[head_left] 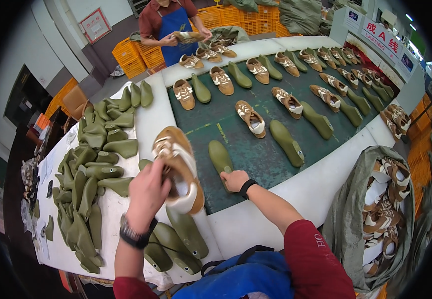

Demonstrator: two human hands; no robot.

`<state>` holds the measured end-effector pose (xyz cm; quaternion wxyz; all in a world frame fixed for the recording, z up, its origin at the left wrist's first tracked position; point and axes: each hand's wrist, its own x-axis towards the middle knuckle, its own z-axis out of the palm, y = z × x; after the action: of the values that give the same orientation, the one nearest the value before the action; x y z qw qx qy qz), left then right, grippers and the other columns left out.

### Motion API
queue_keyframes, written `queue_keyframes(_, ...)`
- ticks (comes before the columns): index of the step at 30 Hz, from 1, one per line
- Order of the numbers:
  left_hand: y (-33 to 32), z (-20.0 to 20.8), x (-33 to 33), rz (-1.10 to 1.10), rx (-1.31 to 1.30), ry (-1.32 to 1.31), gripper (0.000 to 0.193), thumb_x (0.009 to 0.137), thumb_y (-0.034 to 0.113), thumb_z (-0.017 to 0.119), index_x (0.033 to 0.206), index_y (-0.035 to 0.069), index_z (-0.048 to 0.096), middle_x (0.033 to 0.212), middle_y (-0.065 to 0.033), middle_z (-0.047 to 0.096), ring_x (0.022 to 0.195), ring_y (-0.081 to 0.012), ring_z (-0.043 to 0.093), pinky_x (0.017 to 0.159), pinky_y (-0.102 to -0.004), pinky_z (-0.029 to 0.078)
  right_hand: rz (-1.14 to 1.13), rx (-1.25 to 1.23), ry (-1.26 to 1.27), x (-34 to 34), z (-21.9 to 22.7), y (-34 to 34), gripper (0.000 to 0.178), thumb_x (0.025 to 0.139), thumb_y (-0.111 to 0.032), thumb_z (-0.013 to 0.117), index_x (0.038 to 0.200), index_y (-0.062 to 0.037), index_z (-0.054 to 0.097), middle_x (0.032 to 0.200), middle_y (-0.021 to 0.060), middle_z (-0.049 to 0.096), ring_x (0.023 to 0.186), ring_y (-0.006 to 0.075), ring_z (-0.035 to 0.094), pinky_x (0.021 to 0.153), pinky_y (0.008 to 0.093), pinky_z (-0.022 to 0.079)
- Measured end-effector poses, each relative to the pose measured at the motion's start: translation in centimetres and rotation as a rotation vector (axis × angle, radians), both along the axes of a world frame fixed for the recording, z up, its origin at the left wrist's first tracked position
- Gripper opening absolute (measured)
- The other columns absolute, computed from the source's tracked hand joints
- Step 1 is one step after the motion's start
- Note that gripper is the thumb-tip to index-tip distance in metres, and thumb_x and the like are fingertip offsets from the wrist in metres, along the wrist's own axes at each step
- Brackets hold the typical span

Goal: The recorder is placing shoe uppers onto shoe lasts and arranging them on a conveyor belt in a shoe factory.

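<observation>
Your left grip (148, 189) pinches a tan shoe (182, 159), your right grip (235, 181) a green last (219, 154); slack pressure could drop either.

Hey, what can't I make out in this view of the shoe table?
All in the head view:
Shoe in the left hand: underside, hidden by its own upper.
Right hand: its back hides whether it grips the green last or just rests there.
Sack: deeper shoes, hidden by those on top.
Co-worker: most of the head, cut off by the top edge.
</observation>
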<state>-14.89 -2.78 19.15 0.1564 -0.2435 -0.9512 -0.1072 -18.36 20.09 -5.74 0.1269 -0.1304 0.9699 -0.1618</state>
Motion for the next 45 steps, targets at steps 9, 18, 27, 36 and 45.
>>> queue_keyframes(9,5.5,-20.3,-12.7,0.097,-0.189,-0.237,0.026,0.076,0.003,0.055,0.1,0.007,0.045,0.08,-0.0207,0.059,0.069,-0.0358,0.063,0.058,-0.0428,0.052,0.017,0.093,0.0,0.2,0.5,2.4,0.021,0.078,-0.012,0.053,0.098,-0.0175,0.056,0.076,0.0095,0.065,0.075,0.0281,0.065,0.062,0.0399,0.049)
queue_keyframes(18,7.3,-26.7,-16.3,0.122,-0.12,-0.235,0.021,0.083,0.004,0.049,0.102,0.005,0.041,0.086,-0.0217,0.057,0.067,-0.035,0.063,0.054,-0.0414,0.052,-0.009,0.072,-0.06,1.5,0.8,4.7,0.019,0.077,-0.009,0.053,0.094,-0.015,0.053,0.067,0.0104,0.062,0.066,0.0298,0.064,0.056,0.0414,0.048)
queue_keyframes(27,7.8,-26.9,-15.5,0.139,0.085,-0.334,0.067,0.08,0.006,0.053,0.139,0.01,0.022,0.097,-0.0232,0.056,0.072,-0.0369,0.062,0.063,-0.0419,0.052,-0.012,0.067,-0.047,1.4,0.2,5.0,0.018,0.079,-0.01,0.05,0.095,-0.0153,0.053,0.067,0.0125,0.062,0.066,0.0316,0.064,0.056,0.0424,0.048)
queue_keyframes(36,7.0,-15.2,-6.2,-0.038,-0.073,-0.319,0.044,0.074,0.018,0.064,0.113,0.005,0.048,0.089,-0.0195,0.06,0.077,-0.0358,0.06,0.067,-0.0439,0.05,-0.027,0.085,0.031,1.7,-0.1,5.6,0.017,0.082,-0.018,0.049,0.098,-0.0195,0.055,0.077,0.0132,0.065,0.075,0.0315,0.064,0.064,0.0446,0.049)
queue_keyframes(45,-1.0,-2.7,15.1,0.021,0.105,-0.187,0.047,0.073,0.017,0.068,0.115,0.004,0.051,0.088,-0.0151,0.06,0.082,-0.0328,0.058,0.075,-0.0398,0.047,0.349,0.038,-0.102,6.1,4.4,1.6,0.047,0.075,-0.029,0.06,0.12,-0.0142,0.052,0.1,0.0157,0.064,0.094,0.0329,0.061,0.078,0.0444,0.049)
